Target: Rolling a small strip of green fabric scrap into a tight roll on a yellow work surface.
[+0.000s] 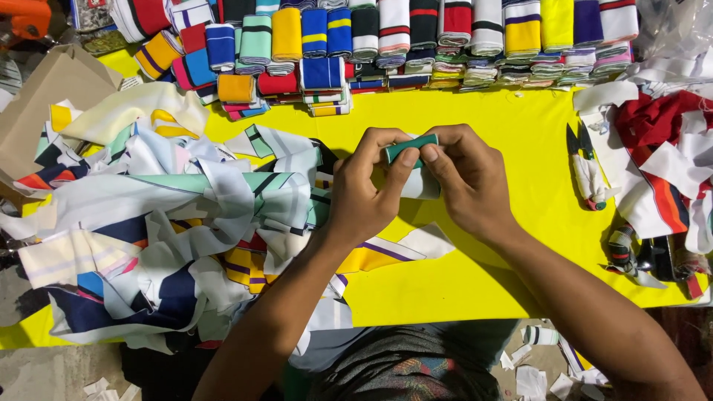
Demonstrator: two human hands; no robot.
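Both of my hands meet over the middle of a yellow table (512,141). My left hand (365,186) and my right hand (464,178) pinch the same small folded strip of green and white knit fabric (411,146) between thumbs and fingers. The strip's white part hangs down between my palms. A loose heap of striped fabric strips (171,223) lies just left of my left wrist, with one white, yellow and purple strip (386,252) trailing under my forearms.
Rows of folded striped knit pieces (386,37) line the far edge. Thread snips with cloth-wrapped handles (587,174) lie to the right, beside a pile of red and white pieces (661,171). Brown cardboard (44,96) sits far left. Scraps litter the floor (535,371).
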